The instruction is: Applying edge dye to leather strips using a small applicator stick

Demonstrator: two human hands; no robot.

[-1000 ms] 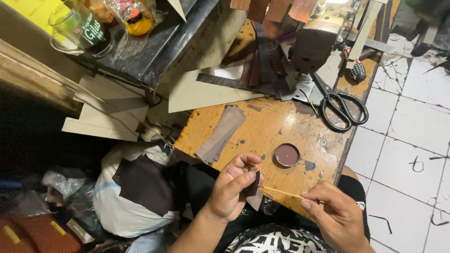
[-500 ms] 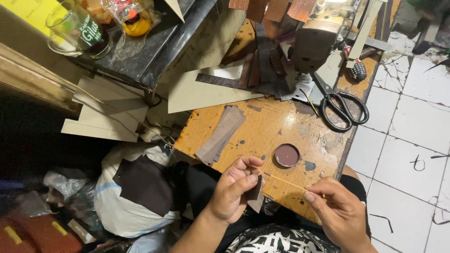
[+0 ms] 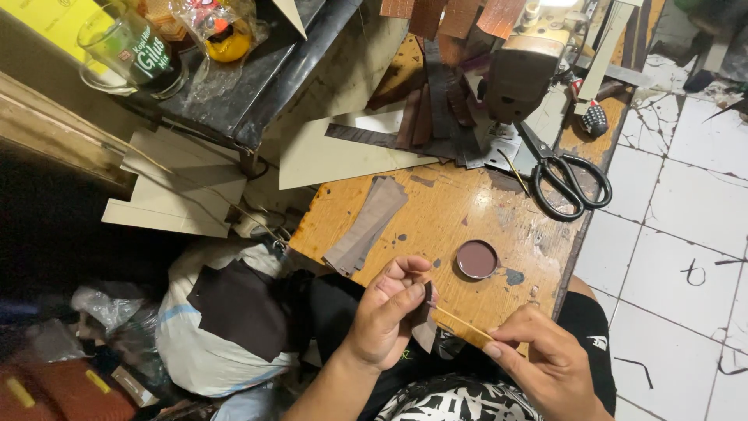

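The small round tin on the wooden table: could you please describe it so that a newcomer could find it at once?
Start at the worn orange-brown wooden table, with black scissors at its far right edge. The small round tin sits near the table's front edge, just beyond the left hand. It is the only round thing there, shallow, metal-rimmed, filled with dark reddish-brown.

The worn wooden surface (image 3: 460,210) is orange-brown with dark stains. Near its front edge sits a round tin of reddish-brown paste (image 3: 477,259); grey-brown leather strips (image 3: 366,226) lie toward its left edge; black-handled scissors (image 3: 565,175) rest at the right edge. The tiled floor (image 3: 686,226) is white with dark marks.
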